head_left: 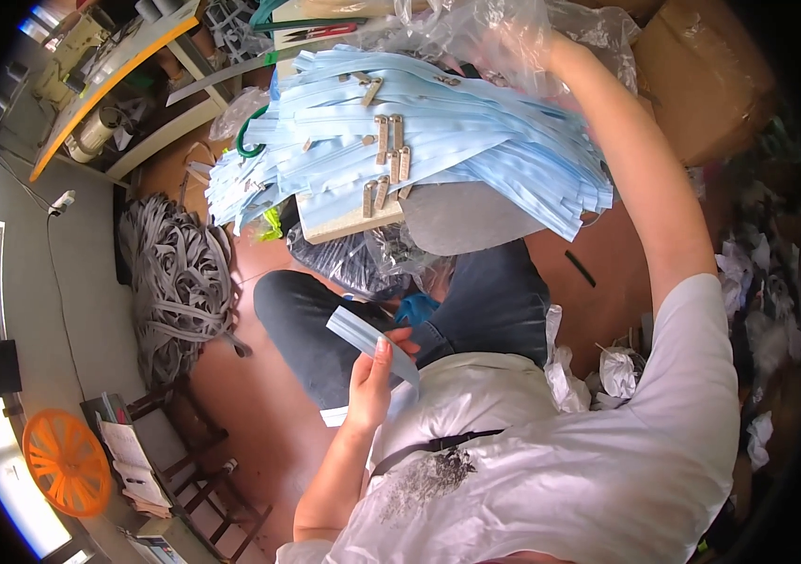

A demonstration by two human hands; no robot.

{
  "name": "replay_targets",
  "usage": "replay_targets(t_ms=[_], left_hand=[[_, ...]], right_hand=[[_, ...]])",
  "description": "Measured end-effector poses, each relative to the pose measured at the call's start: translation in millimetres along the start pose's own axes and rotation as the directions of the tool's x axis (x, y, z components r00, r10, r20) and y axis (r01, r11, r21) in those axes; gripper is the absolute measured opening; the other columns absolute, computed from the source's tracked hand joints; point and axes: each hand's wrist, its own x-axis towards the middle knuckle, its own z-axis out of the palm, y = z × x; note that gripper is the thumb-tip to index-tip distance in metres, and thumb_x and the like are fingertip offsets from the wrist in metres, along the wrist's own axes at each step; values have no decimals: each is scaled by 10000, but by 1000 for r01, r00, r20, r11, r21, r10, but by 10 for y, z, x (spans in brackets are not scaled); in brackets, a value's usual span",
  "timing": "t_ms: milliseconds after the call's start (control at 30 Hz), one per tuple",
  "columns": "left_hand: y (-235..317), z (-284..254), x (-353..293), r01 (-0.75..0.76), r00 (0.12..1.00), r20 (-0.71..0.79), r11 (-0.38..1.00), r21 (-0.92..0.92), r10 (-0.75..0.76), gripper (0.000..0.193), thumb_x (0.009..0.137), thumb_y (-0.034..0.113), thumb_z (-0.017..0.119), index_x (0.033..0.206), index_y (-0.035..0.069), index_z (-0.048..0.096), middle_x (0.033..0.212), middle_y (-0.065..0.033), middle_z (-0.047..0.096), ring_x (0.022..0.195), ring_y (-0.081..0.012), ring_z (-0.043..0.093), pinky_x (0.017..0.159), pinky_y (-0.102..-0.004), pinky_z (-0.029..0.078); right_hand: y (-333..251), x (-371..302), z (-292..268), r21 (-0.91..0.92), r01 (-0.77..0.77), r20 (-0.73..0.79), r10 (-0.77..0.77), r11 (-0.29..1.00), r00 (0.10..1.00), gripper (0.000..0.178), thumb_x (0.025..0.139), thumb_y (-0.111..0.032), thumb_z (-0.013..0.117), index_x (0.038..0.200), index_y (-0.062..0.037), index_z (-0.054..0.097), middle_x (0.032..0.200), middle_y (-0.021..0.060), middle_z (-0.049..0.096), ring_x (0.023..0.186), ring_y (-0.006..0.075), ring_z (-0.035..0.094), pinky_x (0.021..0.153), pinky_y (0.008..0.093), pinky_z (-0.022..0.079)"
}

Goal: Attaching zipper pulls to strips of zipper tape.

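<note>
My left hand (370, 378) holds a short light blue strip of zipper tape (363, 335) pinched between thumb and fingers, close above my lap in dark jeans (475, 291). A thick pile of light blue zippers (438, 141) with metal pulls lies across a wooden board (349, 224) in front of me. My right arm reaches far over that pile. My right hand (524, 49) is buried in a crumpled clear plastic bag (461, 26), and its fingers are hidden by the plastic.
A heap of grey straps (179, 282) lies on the brown floor at left. An orange reel (67, 462) and a wooden stool (203, 475) are at lower left. A cardboard box (701, 75) sits upper right; crumpled white scraps (616, 371) lie right. A sewing machine table (100, 75) stands upper left.
</note>
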Motion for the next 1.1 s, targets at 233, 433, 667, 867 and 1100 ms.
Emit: replay_targets(t_ms=[233, 433, 667, 867, 1100], left_hand=[[28, 112, -65, -74, 987, -142, 997, 14, 75, 374, 1076, 277, 512, 1314, -1, 588, 946, 41, 551, 860, -48, 499, 787, -210, 417], [44, 190, -55, -108, 982, -160, 993, -51, 99, 324, 1043, 219, 587, 1306, 30, 597, 950, 56, 588, 851, -34, 509, 784, -207, 413], [19, 247, -124, -94, 987, -134, 994, -47, 87, 297, 1041, 229, 591, 1260, 32, 623, 953, 57, 598, 858, -33, 517, 793, -205, 413], [16, 293, -123, -108, 987, -127, 994, -29, 103, 297, 1042, 234, 588, 1256, 31, 624, 949, 44, 609, 855, -43, 532, 791, -212, 427], [16, 197, -143, -130, 982, -144, 991, -20, 125, 305, 1038, 253, 594, 1231, 21, 637, 954, 22, 619, 853, -56, 544, 774, -218, 440]], right_hand=[[-5, -63, 223, 225, -23, -76, 42, 974, 996, 252, 903, -175, 647, 1114, -40, 666, 970, 88, 690, 762, 207, 625, 664, 348, 486], [24, -150, 395, 402, -15, -151, 83, 916, 985, 220, 857, -104, 666, 1065, -37, 692, 941, 124, 701, 806, 234, 640, 713, 392, 508], [206, -26, 436, 410, 281, -161, -234, 868, 959, 244, 798, -70, 684, 1037, -31, 707, 931, 163, 703, 836, 279, 653, 740, 432, 518], [401, 18, 702, 131, 779, -612, -568, 614, 550, 283, 747, -55, 684, 1028, -37, 712, 937, 178, 698, 836, 294, 651, 730, 431, 517], [-195, -385, 82, 288, 236, -239, -169, 928, 956, 164, 891, -141, 638, 1019, -53, 690, 970, 145, 698, 881, 271, 638, 791, 410, 518]])
